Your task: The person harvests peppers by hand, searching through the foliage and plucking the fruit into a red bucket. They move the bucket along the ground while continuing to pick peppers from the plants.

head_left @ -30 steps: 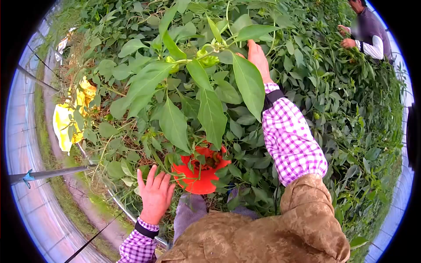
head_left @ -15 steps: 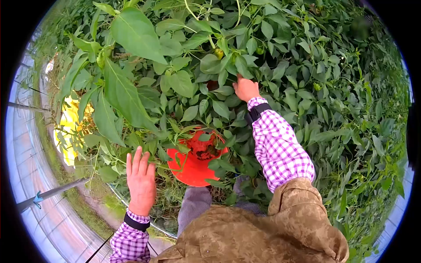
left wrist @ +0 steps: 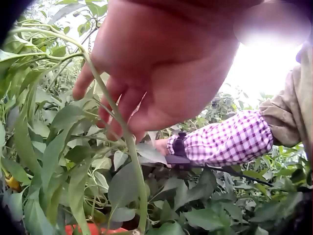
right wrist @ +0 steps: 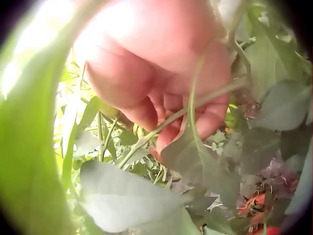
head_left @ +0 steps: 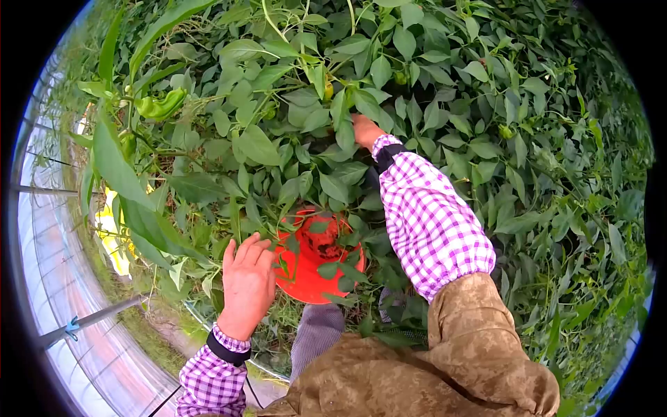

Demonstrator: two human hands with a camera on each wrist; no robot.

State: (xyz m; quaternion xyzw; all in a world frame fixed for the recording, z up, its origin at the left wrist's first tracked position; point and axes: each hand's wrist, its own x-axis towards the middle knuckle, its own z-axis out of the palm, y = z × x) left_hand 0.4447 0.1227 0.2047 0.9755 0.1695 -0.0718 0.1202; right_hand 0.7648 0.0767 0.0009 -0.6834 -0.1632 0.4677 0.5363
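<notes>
Green pepper up left in the head view, yellowish pepper near the right hand, whose fingers are leaf-hidden; left hand by the red container, fingers nearly straight. Left wrist: index apart, by a bendy-looking stem. Right wrist: fingers curled, can't tell on what. I'd guess peppers are light, firm, slickish; cradle the body near the stalk, branches might snap.

Soft daylight fills the head view evenly, its round edge bowing into black corners; the left wrist view glares white at one o'clock, the left hand shaded and soft; the right wrist view washes out at eleven, the near leaf blurred.
</notes>
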